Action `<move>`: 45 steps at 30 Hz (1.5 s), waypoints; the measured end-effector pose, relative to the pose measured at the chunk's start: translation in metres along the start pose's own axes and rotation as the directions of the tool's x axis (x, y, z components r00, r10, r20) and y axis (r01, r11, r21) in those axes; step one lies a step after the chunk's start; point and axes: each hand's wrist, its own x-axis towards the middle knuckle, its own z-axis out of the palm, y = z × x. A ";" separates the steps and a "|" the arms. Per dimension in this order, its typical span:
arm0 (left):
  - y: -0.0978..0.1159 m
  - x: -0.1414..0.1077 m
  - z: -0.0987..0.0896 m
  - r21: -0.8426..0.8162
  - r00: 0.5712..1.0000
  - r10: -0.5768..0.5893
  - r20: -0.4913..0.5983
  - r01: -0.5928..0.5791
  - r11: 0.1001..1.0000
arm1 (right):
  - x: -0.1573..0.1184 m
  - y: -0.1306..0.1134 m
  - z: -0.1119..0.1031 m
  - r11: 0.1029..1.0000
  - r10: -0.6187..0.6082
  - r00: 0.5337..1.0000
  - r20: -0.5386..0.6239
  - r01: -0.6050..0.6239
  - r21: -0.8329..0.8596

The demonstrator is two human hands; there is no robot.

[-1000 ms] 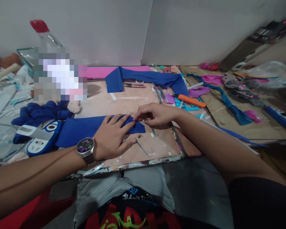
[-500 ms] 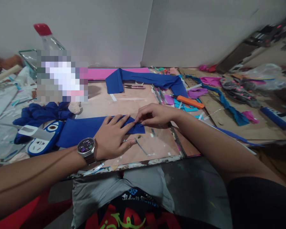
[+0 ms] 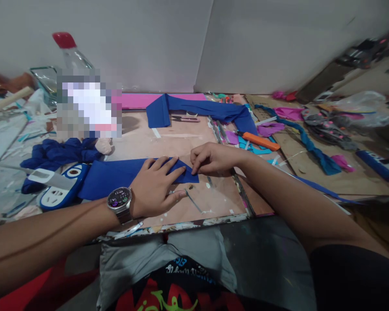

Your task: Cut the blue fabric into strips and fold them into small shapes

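A blue cloth strip [image 3: 108,175] lies flat across the wooden board, its right end narrowing to a slanted edge. My left hand [image 3: 155,185], with a watch on its wrist, rests palm down on the cloth with fingers spread. At the strip's right tip, my right hand [image 3: 210,159] has its fingers curled, with the fingertips against the cloth; the thumb is partly hidden. Behind, a second blue strip [image 3: 201,106] lies folded at an angle, next to small thread snips [image 3: 185,119].
To the left are a power strip [image 3: 65,185] with a charger plugged in and gathered blue cloth [image 3: 60,155]. An orange utility knife [image 3: 259,141] lies among scraps to the right. A red-capped bottle [image 3: 71,49] stands by the wall. A teal twisted strip [image 3: 311,144] lies on cardboard.
My right hand has shifted slightly right, from the slanted fold toward the strip's tip. My left hand stays flat on the cloth. The whole view has shifted a little.
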 end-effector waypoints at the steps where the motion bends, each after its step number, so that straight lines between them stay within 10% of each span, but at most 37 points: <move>1: 0.000 0.000 0.000 0.000 1.000 -0.002 0.000 0.002 1.000 | 0.000 0.000 0.000 1.000 0.004 1.000 0.002 -0.004 -0.004; 26: -0.029 0.029 -0.016 -0.119 0.995 -0.079 -0.068 0.071 0.990 | -0.005 0.000 -0.003 0.952 0.206 0.978 -0.014 -0.197 0.236; 45: -0.035 0.033 -0.040 -0.469 0.980 -0.195 -0.023 0.162 0.868 | 0.016 -0.023 0.025 0.992 0.088 0.893 -0.442 -0.039 0.119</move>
